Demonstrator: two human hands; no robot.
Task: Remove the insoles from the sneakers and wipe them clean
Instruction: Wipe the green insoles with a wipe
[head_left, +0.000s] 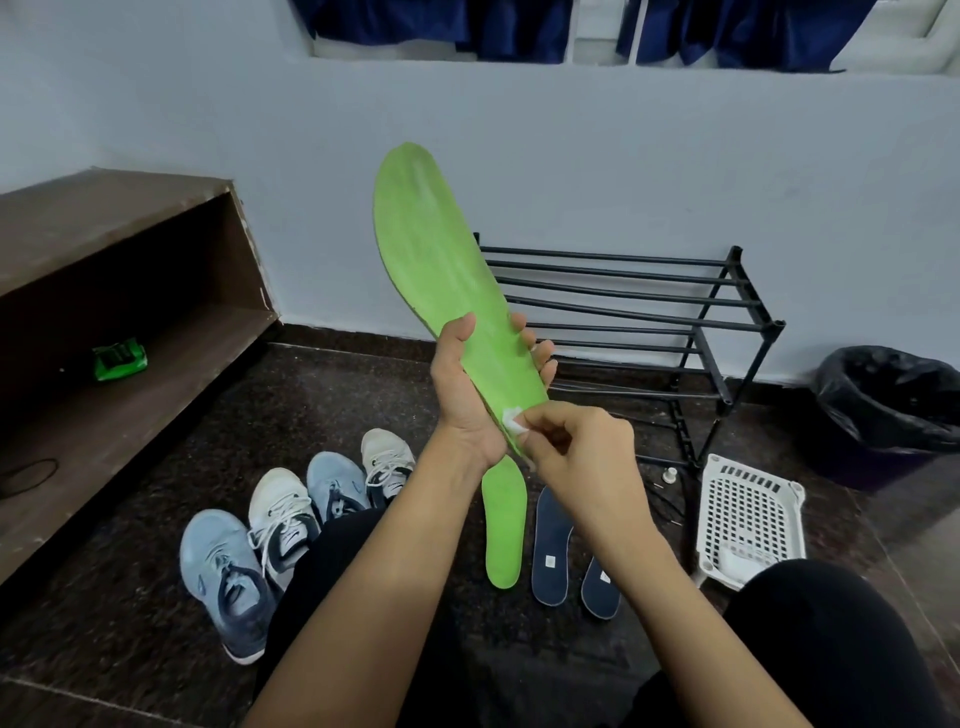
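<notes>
Your L hand (467, 384) wraps its fingers round the lower half of the green insole (441, 249), holding it upright in front of the shoe rack (649, 306), prob. so the flat face is open to your R hand (576, 447). R fingertips pinch a white scrap (511, 418) (wipe or sticker, can't tell) at the heel. Insole looks matte w/ pale scuff streaks.

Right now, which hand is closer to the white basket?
Right. The right hand hangs up and left of the basket; the left hand is farther left, gripping the green insole.
</notes>
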